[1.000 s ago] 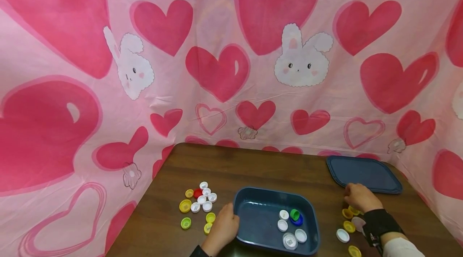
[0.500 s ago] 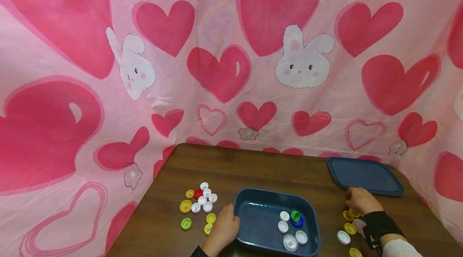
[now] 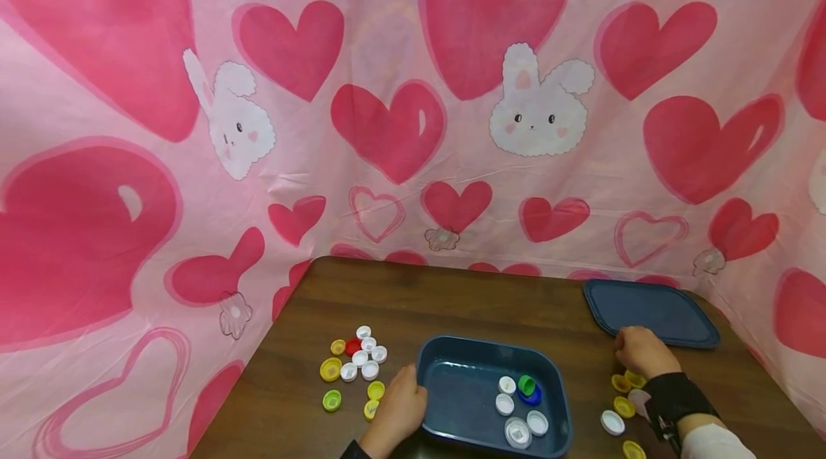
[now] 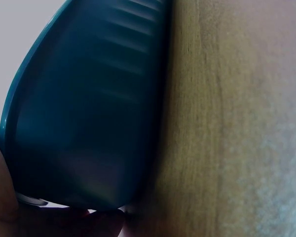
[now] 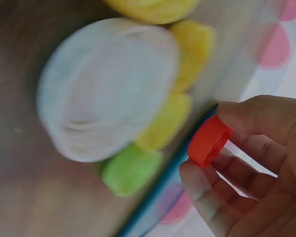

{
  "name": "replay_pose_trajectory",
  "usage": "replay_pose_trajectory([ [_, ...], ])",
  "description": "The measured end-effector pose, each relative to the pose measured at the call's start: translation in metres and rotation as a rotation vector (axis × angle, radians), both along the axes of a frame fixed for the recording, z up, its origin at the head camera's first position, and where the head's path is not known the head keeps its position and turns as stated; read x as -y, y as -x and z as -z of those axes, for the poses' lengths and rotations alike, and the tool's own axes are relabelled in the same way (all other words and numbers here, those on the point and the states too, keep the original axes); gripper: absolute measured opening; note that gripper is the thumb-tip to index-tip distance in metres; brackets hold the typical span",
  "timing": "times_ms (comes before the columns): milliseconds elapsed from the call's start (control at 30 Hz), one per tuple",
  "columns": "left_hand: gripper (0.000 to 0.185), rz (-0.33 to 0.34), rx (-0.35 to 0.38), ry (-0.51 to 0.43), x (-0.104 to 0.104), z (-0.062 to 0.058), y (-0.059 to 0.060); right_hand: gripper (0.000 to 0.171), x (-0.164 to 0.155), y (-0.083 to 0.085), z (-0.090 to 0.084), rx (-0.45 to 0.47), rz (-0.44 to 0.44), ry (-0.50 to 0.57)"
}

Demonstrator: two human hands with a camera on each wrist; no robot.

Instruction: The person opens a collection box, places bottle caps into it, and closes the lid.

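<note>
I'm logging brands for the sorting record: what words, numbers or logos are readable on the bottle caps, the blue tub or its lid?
None can be read.
Red plastic bottle cap pinched by the right hand: no print shows.
Loose caps on the wooden table: too small or blurred.
Dark blue plastic tub and flat blue lid: plain.

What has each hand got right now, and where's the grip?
Right hand pinches a red bottle cap by its rim, thumb against fingers. Left hand holds the blue tray at its left edge.

A dark wooden table point(image 3: 464, 301) carries a blue tub point(image 3: 452, 391) near six o'clock, its flat lid point(image 3: 652, 310) at three, loose caps point(image 3: 357, 362) at nine, and more caps point(image 3: 622, 405), perhaps seven, at four.
</note>
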State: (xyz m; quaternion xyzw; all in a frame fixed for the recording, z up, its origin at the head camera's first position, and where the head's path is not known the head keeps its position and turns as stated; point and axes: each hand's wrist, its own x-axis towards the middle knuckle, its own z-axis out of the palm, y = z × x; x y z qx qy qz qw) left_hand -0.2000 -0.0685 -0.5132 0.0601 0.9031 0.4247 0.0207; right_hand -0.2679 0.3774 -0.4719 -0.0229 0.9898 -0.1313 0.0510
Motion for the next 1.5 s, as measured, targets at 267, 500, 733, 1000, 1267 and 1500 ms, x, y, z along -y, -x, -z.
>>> replay_pose_trajectory([
  [267,0.033,-0.008,-0.007,-0.005,0.001,0.0,0.0,0.008,0.032,-0.003,-0.03,-0.102,-0.073,-0.021],
  [500,0.034,-0.002,-0.005,-0.017,0.0,0.001,0.0,0.016,0.08,-0.018,-0.051,-0.254,-0.193,-0.024],
  [733,0.033,-0.008,-0.007,-0.012,0.0,-0.001,0.001,0.019,0.12,-0.031,-0.056,-0.373,-0.339,-0.031],
  [1000,0.034,-0.008,-0.023,-0.002,0.0,-0.001,0.001,0.019,0.153,-0.053,-0.052,-0.309,-0.462,-0.006],
  [1267,0.034,0.0,-0.023,0.004,0.001,0.0,0.0,0.013,0.165,-0.063,-0.038,-0.053,-0.467,-0.002],
  [1500,0.035,-0.001,-0.023,0.013,0.001,0.0,0.0,0.012,0.167,-0.07,-0.025,-0.007,-0.526,-0.026],
])
